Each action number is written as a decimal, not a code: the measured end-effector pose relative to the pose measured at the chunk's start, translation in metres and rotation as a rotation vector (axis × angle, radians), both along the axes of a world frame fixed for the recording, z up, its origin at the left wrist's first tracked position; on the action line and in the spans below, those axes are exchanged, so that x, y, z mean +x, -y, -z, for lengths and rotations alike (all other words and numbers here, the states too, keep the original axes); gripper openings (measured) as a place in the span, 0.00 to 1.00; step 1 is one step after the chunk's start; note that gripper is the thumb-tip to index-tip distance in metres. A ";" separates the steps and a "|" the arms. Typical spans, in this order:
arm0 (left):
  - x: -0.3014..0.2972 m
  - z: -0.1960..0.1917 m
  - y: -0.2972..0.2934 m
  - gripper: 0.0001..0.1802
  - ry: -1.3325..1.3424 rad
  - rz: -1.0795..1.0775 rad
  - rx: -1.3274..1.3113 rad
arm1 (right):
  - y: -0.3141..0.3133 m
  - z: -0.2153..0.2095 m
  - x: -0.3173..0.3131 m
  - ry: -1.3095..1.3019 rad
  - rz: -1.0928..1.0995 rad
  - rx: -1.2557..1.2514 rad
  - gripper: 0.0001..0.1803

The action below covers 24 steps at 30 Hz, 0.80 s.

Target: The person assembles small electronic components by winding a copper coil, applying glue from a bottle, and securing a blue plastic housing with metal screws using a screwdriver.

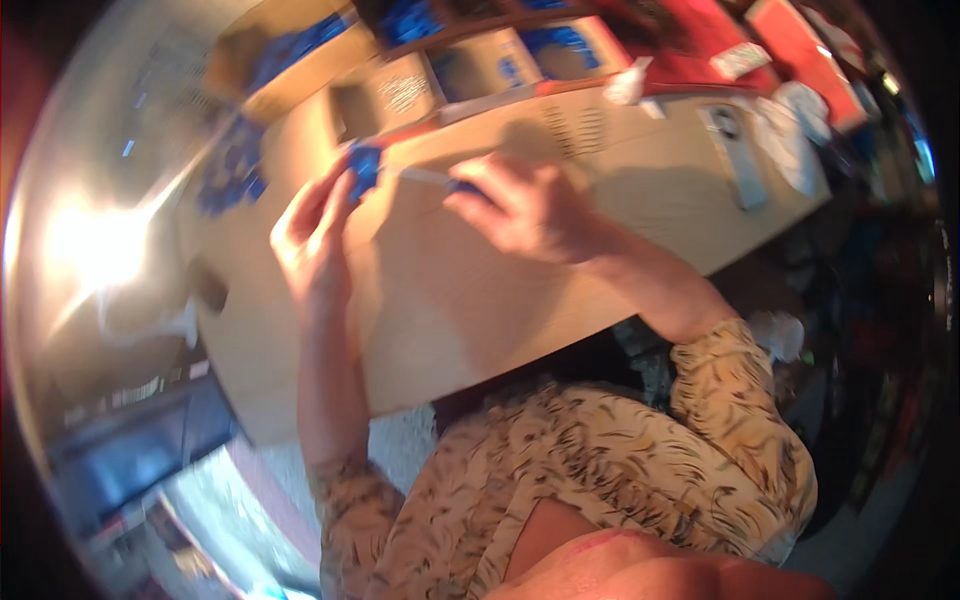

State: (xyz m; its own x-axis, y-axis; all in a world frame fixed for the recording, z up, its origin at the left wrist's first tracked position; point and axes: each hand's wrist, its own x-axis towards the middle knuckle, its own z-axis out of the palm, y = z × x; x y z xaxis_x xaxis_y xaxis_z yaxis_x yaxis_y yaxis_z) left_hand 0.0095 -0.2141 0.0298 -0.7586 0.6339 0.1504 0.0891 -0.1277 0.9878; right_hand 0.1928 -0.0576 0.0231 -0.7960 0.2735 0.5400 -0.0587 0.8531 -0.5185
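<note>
Over the wooden table (440,330), my left hand (315,235) is closed around a small blue part (365,170), which sticks out past the fingertips. My right hand (520,205) grips a screwdriver-like tool with a dark blue handle (463,187). Its thin pale shaft (425,176) points left, toward the blue part. The tip is blurred, so I cannot tell whether it touches the part.
Loose blue parts (235,165) lie at the table's left. Along the back stand a cardboard box of small metal pieces (403,92) and a bin with blue parts (565,50). Small pieces stand in rows (575,130). A long pale object (735,160) lies beside white cloth (790,135).
</note>
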 end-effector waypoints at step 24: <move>-0.008 0.008 0.002 0.11 0.002 0.029 0.113 | 0.000 0.000 -0.011 -0.105 -0.058 -0.094 0.12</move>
State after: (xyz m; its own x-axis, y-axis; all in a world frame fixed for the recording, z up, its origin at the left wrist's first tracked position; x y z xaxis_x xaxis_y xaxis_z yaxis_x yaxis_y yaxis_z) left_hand 0.0010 -0.2165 0.0222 -0.7406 0.6348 0.2205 0.0816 -0.2407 0.9672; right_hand 0.1816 -0.0576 0.0229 -0.7520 0.2821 0.5957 -0.1645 0.7949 -0.5841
